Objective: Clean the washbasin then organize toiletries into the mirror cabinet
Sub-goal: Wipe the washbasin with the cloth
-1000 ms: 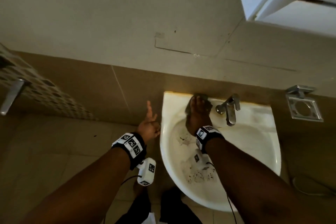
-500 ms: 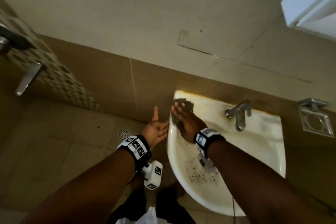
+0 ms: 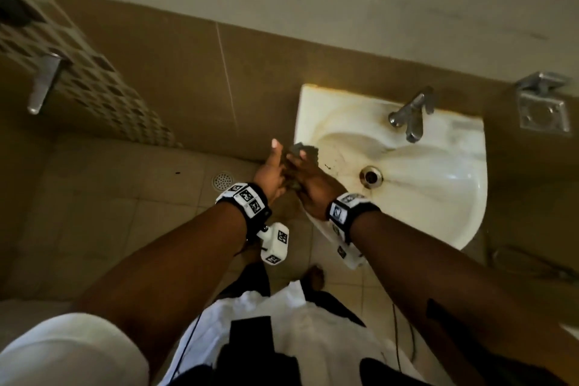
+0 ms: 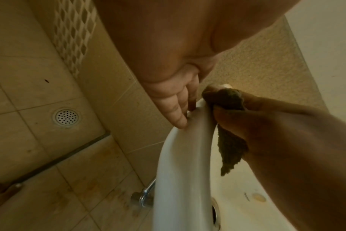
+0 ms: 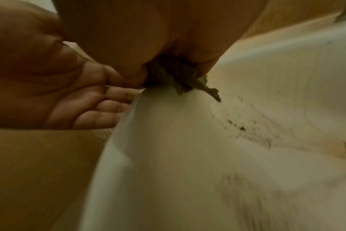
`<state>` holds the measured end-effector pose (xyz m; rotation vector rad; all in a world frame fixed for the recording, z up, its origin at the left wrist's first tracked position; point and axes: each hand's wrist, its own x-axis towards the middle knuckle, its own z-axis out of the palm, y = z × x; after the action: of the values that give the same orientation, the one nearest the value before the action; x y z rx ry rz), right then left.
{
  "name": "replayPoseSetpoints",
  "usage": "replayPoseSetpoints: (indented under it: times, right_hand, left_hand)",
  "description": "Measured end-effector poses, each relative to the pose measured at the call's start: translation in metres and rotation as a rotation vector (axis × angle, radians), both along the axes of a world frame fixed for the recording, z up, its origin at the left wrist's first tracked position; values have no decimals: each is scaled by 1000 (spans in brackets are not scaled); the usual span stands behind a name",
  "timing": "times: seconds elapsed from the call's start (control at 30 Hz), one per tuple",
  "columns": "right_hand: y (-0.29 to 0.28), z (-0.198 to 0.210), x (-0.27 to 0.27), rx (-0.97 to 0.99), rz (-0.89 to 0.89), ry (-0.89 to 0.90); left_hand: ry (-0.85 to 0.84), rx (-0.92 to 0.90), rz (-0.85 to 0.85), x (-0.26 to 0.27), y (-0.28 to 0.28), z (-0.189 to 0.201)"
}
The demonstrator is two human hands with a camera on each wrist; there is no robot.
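Mid-frame, I see my right hand clamped on a dark cloth, pressing it against the washbasin rim. My left hand, fingers straight, touches the rim's outside, just left of the cloth.

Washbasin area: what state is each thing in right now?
Washbasin: dry, dark specks near the drain.
Tap: no water running.
Cloth: crumpled, pressed on the basin's left rim.
Right hand: grips the cloth.
Left hand: fingers straight, touching the rim's outside.
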<state>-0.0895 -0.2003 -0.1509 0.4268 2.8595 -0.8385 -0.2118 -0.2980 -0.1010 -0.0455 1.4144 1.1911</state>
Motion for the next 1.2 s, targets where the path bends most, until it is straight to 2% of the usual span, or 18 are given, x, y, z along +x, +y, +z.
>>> replayPoseSetpoints:
  times: [0.13,0.2,0.27,0.33,0.5,0.57,0.63,0.77,0.83,1.0,1.1,1.2]
  right_hand:
    - [-53,-1,106,-36,32,19]
    - [-57,-3,161,-37,-10,14]
    - [-52,-4,194,-31,-38,-8]
    - [-53,-6,190,-16,-61,-27]
    - [-75,-10,157,-33,-193,-12]
    - [-63,-9,187,15,-157,-23]
    - [-39,-2,234,51,-141,-44]
    - [24,16,316,190,-220,-95]
    - [28,15,312,213,-254,-92]
    - [-43,6,251,109,-283,-61]
    - [-17,17,273,104,-219,-72]
    - [52,24,316,235,-211,-104]
  left_hand:
    - [20,-17,-16,32,-12,-10]
    - [65,-28,-29,55,-18,-21]
    - [152,-38,-43,79,-22,-49]
    - [250,-42,-45,102,-22,-57]
    - [517,-82,-15,151,-21,-38]
    - [635,-127,-129,160,-24,-34]
    - [806,-222,-317,168,-29,-34]
    - [1088,-278,-506,183,-36,-48]
    - [1157,-313,-597,188,-37,-53]
    - [1337,-347,-817,204,-26,-52]
    - [1366,-309,-926,210,-15,-50]
    - [1355,-323,-945,208,-11,-51]
